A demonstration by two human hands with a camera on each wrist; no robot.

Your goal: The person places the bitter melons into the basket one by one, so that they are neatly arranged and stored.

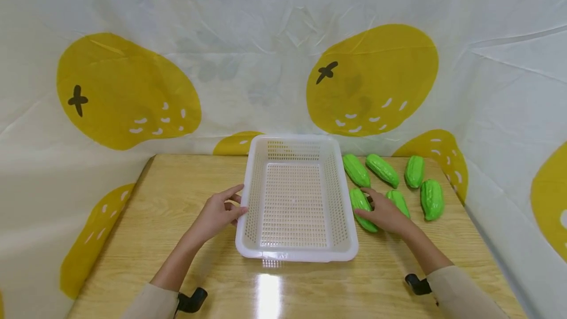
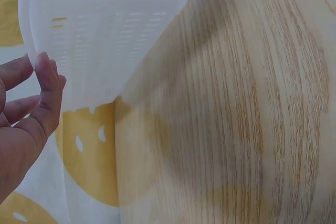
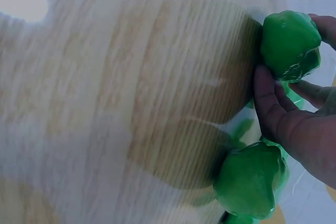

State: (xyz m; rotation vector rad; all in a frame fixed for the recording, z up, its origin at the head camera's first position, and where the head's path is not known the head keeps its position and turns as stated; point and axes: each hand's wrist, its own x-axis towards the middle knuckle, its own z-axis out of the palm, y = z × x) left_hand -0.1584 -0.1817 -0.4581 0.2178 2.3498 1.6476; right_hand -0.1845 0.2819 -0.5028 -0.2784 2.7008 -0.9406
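Gourds: six green ones lie right of centre on the wooden table [image 1: 177,220]; the nearest gourd [image 1: 362,204] sits just right of the basket.
Right hand [image 1: 384,213]: fingers curled round that nearest gourd [image 3: 290,43].
Basket [image 1: 298,255]: one, white, centre frame.
Left hand [image 1: 219,213]: fingers relaxed, fingertips touching the basket's left wall [image 2: 105,40].
Backdrop [image 1: 133,63]: yellow-fruit cloth.

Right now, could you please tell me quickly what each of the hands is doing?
Left hand: open, fingers touching the white basket's left rim.
Right hand: grips a green bitter gourd beside the basket.
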